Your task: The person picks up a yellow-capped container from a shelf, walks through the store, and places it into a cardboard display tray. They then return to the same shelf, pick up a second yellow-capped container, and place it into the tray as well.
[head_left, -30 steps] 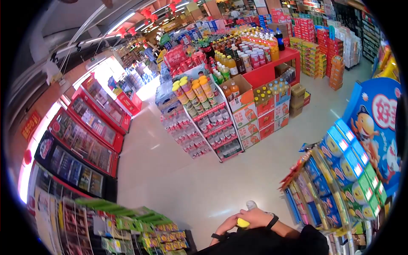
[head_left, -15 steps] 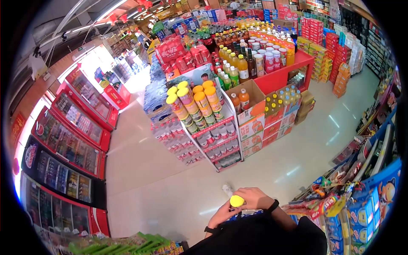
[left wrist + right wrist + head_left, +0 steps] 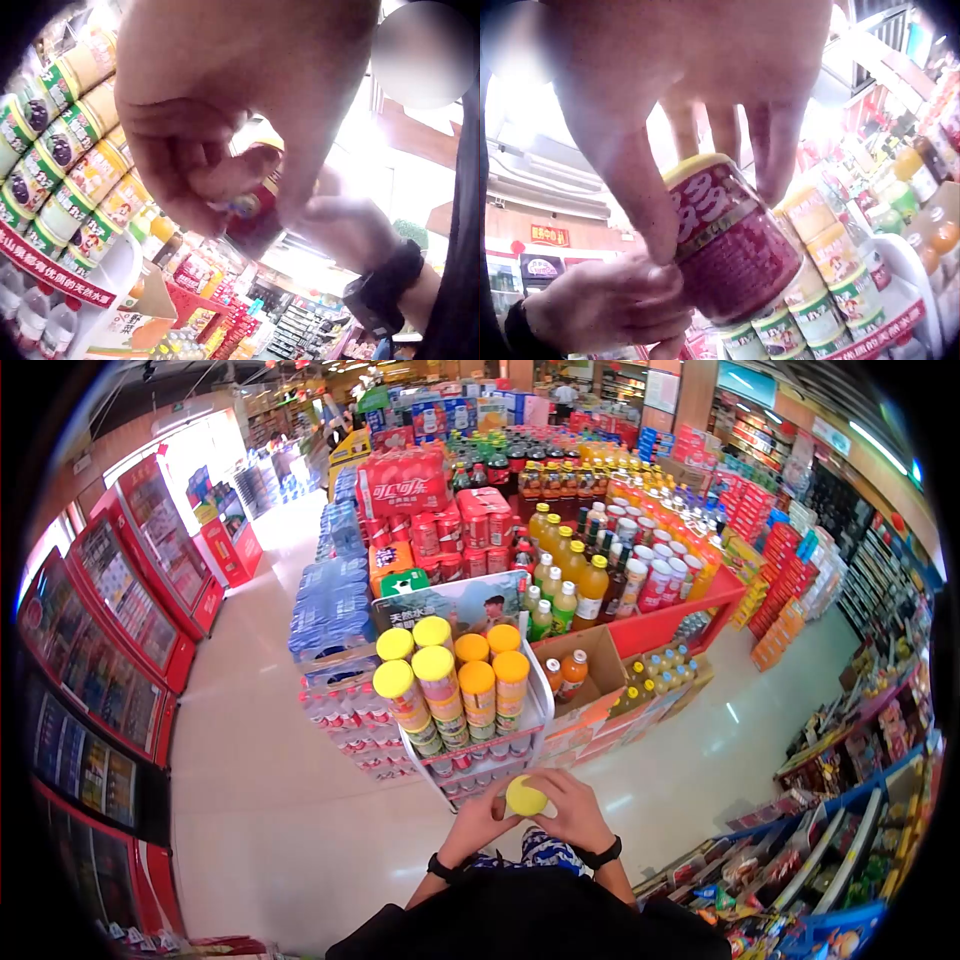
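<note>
A can [image 3: 735, 259] with a dark red label and a yellow lid is in both hands in front of the body. From above, the right hand [image 3: 575, 810] grips it, with thumb and fingers spread round the lid end in the right wrist view. The left hand [image 3: 480, 825] holds the can's other side, its fingers curled and partly hiding the can in the left wrist view. Just beyond the hands, stacked cans [image 3: 437, 678] with yellow and orange lids stand on top of a white display rack [image 3: 540, 725].
Bottles [image 3: 590, 585] and red drink packs [image 3: 405, 480] crowd the island behind the rack. Open cartons [image 3: 590, 680] stand at its right. Red-framed fridges [image 3: 120, 595] line the left side, and a snack shelf [image 3: 850, 840] runs along the lower right.
The view has turned right and come closer to the rack of stacked cans. The hands have risen with the can, which stays held between them.
</note>
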Demonstrator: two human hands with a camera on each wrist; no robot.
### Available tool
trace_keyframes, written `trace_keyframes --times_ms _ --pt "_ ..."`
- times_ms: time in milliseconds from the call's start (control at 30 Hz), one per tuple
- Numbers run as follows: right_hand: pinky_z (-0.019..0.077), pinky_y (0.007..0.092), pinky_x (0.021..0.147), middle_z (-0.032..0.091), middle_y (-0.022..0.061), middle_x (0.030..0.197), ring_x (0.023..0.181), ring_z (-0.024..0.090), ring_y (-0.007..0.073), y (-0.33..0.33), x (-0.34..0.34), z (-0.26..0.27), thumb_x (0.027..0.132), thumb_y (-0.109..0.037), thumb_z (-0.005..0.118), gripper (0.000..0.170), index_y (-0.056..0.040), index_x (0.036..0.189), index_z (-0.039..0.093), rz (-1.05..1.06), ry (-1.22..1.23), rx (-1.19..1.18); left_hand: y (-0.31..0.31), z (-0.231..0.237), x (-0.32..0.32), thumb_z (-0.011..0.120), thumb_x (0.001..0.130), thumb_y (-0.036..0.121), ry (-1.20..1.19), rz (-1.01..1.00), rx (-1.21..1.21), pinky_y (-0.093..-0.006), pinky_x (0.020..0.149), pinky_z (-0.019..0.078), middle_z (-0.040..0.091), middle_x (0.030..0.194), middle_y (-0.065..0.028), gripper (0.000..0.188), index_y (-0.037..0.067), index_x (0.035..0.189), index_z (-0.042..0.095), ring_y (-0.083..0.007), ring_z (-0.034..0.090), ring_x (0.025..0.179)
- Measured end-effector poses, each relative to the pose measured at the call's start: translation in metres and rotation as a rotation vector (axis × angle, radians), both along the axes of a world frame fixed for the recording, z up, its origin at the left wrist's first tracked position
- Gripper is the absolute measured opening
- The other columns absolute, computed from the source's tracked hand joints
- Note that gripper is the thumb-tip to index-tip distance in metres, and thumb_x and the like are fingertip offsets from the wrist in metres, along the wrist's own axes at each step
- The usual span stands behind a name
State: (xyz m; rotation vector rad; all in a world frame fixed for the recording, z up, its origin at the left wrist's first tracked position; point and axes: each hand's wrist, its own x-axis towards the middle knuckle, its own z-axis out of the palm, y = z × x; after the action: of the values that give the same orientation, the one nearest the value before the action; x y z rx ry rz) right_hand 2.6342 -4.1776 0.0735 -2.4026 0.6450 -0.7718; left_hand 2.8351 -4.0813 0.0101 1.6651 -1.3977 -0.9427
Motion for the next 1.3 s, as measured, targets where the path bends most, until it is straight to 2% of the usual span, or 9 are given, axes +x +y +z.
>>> trace_keyframes --times_ms 33,67,167,200,633,833,933,1033,1300 --pt "0.0602 0.0428 0.096 0.070 0.0071 0.139 0.121 0.069 0.0331 -0.013 0.011 0.002 0.074 -0.006 0.086 0.056 -0.0124 0.128 0.071 0.000 -0.043 -0.054 -0.010 0.004 0.002 0.089 0.086 0.016 0.049 0.049 -0.028 -0.0323 0.071 0.0538 0.063 0.075 -0.0076 0.086 0.015 0.163 0.050 -0.0174 0.067 0.069" --pt "0.0603 0.0431 0.096 0.070 0.0069 0.139 0.120 0.069 0.0329 -0.027 0.020 0.003 0.074 -0.006 0.086 0.056 -0.0123 0.128 0.071 -0.001 -0.085 -0.105 -0.017 0.000 0.004 0.085 0.090 0.007 0.147 0.083 -0.131 -0.0299 0.077 0.0541 0.069 0.093 -0.0071 0.088 0.012 0.167 0.042 -0.0131 0.066 0.078" --pt "0.0603 0.0445 0.095 0.071 0.0076 0.140 0.119 0.069 0.0357 -0.072 0.043 0.006 0.071 -0.004 0.086 0.055 -0.0106 0.124 0.071 0.027 -0.211 -0.205 -0.043 -0.002 0.009 0.082 0.093 0.003 0.292 0.134 -0.314 -0.0311 0.085 0.0560 0.070 0.108 -0.0089 0.093 0.010 0.171 0.032 -0.0158 0.069 0.090" --pt "0.0603 0.0447 0.095 0.071 0.0082 0.140 0.119 0.069 0.0368 -0.089 0.051 0.009 0.071 -0.003 0.086 0.055 -0.0103 0.123 0.071 0.061 -0.248 -0.212 -0.049 0.001 0.013 0.079 0.095 0.000 0.255 0.089 -0.305 -0.0343 0.093 0.0565 0.066 0.126 -0.0141 0.098 0.006 0.174 0.020 -0.0203 0.070 0.101" --pt "0.0583 0.0478 0.104 0.069 0.0150 0.145 0.128 0.068 0.0412 -0.242 0.147 0.019 0.075 0.000 0.084 0.052 -0.0090 0.123 0.066 0.441 -0.390 -0.146 -0.153 0.029 0.003 0.070 0.099 -0.002 0.328 0.444 -0.433 -0.0389 0.101 0.0562 0.064 0.133 -0.0181 0.105 0.006 0.177 0.000 -0.0256 0.070 0.114" --pt "0.0588 0.0468 0.104 0.059 0.0171 0.157 0.132 0.066 0.0420 -0.270 0.162 0.013 0.080 -0.004 0.086 0.048 -0.0101 0.123 0.067 0.446 -0.316 -0.072 -0.178 0.029 -0.005 0.066 0.096 -0.008 0.406 0.574 -0.447 -0.0378 0.102 0.0563 0.056 0.146 -0.0191 0.095 0.005 0.176 0.015 -0.0237 0.071 0.113" --pt "0.0604 0.0429 0.101 0.058 0.0181 0.157 0.130 0.068 0.0388 -0.286 0.173 0.010 0.086 -0.006 0.086 0.045 -0.0085 0.128 0.070 0.508 -0.345 -0.009 -0.182 0.040 -0.008 0.065 0.095 -0.009 0.206 0.637 -0.422 -0.0372 0.101 0.0566 0.058 0.146 -0.0177 0.089 0.003 0.173 0.023 -0.0241 0.073 0.107" --pt "0.0608 0.0402 0.098 0.059 0.0161 0.156 0.124 0.070 0.0336 -0.292 0.178 0.011 0.089 -0.007 0.085 0.046 -0.0084 0.134 0.072 0.531 -0.317 0.054 -0.188 0.049 -0.010 0.067 0.093 -0.008 0.195 0.691 -0.391 -0.0344 0.100 0.0571 0.044 0.165 -0.0199 0.085 0.003 0.170 0.034 -0.0197 0.073 0.101" --pt "0.0589 0.0407 0.101 0.052 0.0144 0.165 0.121 0.071 0.0308 -0.304 0.190 0.003 0.094 -0.007 0.080 0.051 -0.0122 0.143 0.069 0.616 -0.218 0.023 -0.192 0.049 -0.008 0.067 0.093 -0.007 0.061 0.657 -0.357 -0.0328 0.096 0.0584 0.031 0.178 -0.0181 0.078 0.003 0.167 0.042 -0.0181 0.073 0.098"
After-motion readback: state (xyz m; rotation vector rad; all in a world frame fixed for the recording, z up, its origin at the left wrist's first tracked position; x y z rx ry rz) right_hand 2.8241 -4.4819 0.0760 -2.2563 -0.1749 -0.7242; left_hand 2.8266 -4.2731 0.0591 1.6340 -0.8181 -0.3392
